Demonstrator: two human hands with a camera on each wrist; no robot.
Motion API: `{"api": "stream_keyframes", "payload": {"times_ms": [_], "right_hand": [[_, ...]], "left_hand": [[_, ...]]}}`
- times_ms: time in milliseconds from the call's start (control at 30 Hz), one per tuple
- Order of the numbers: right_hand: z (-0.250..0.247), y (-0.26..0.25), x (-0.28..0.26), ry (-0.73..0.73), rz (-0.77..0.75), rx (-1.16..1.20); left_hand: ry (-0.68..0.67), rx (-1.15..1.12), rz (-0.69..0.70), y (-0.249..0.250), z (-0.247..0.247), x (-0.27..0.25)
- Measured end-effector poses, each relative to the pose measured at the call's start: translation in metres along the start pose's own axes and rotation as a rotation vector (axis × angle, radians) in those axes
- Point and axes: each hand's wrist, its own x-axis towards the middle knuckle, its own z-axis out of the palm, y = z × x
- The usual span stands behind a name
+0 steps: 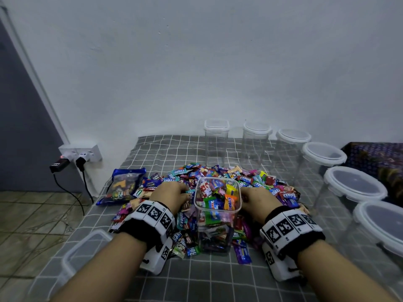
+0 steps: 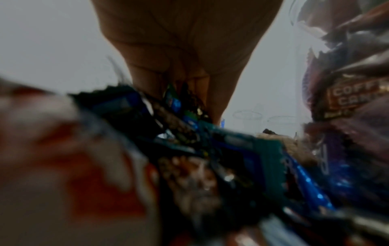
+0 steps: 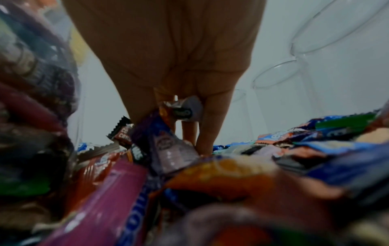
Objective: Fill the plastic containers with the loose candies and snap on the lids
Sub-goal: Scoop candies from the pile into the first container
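A square clear container (image 1: pixel 218 211) stands without a lid in the middle of the candy pile (image 1: pixel 261 184), filled nearly to its rim with wrapped candies. My left hand (image 1: pixel 172 192) is sunk in the pile just left of it. In the left wrist view this hand (image 2: pixel 181 93) has its fingers curled round blue-wrapped candies (image 2: pixel 174 103). My right hand (image 1: pixel 257 197) lies in the pile just right of the container. The right wrist view shows the right hand (image 3: pixel 185 116) pinching a white and orange candy (image 3: pixel 185 108) between its fingers.
Several empty clear containers with white lids line the back and right: a square one (image 1: pixel 217 138), round ones (image 1: pixel 257 140) (image 1: pixel 354 188). A clear rectangular lid or box (image 1: pixel 85 251) sits at the cloth's left edge, a blue candy bag (image 1: pixel 124 186) behind it. A power strip (image 1: pixel 80 153) hangs on the wall.
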Motion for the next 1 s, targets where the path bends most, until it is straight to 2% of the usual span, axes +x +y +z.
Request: {"api": "stream_keyframes", "payload": {"times_ms": [267, 567, 733, 900, 1000], "right_hand": [[-0.005, 0.004, -0.007, 0.062, 0.037, 0.046], [-0.011, 0.001, -0.014, 0.206, 0.021, 0.201], [-0.025, -0.005, -0.02, 0.373, -0.037, 0.316], [-0.054, -0.022, -0.033, 0.643, -0.105, 0.459], [-0.066, -0.04, -0.046, 0.667, -0.19, 0.457]], "left_hand": [[0.126, -0.072, 0.007, -0.002, -0.002, -0.003], [0.255, -0.175, -0.003, 0.002, -0.01, -0.012], [0.299, -0.224, -0.012, 0.002, -0.012, -0.017], [0.343, -0.339, 0.015, 0.003, -0.016, -0.021], [0.356, -0.441, 0.04, 0.006, -0.018, -0.021]]}}
